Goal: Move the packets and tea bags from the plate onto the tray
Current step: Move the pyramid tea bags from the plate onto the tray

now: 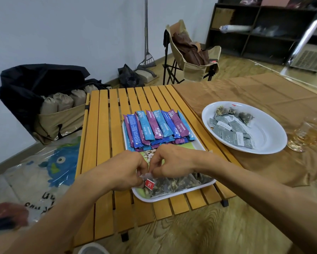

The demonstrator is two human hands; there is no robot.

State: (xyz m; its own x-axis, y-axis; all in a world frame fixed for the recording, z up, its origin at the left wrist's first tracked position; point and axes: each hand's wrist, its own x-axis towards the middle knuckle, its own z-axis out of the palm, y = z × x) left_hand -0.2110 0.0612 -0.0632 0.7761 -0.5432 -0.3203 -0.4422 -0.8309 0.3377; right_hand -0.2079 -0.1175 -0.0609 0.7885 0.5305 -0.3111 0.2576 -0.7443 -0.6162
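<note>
You hold one tea bag (148, 176) between both hands above the near end of the tray (172, 196), its red paper tag (150, 184) hanging just below your fingers. Your left hand (125, 171) is curled tight, fingertips pinching the left edge of the bag, knuckles up and the wrist angled in from the lower left. Your right hand (169, 163) meets it from the other side, fingers bent and pinching the same bag at its top, the back of the hand facing the camera and the forearm running off to the lower right. The two hands are touching or all but touching at the fingertips; which fingers carry the grip cannot be made out. Beneath them, a row of loose pyramid tea bags (177, 183) lies in the tray's near end, and the far end is filled with blue and purple stick packets (156, 126) laid side by side. The tray rests on a slatted wooden table (102, 143). To the right, on a brown cloth (263, 92), the white plate (269, 136) holds grey square packets (231, 132) and a few tea bags at its far rim. A glass (304, 134) stands just beside the plate. A folding chair (194, 57) stands beyond the table.
</note>
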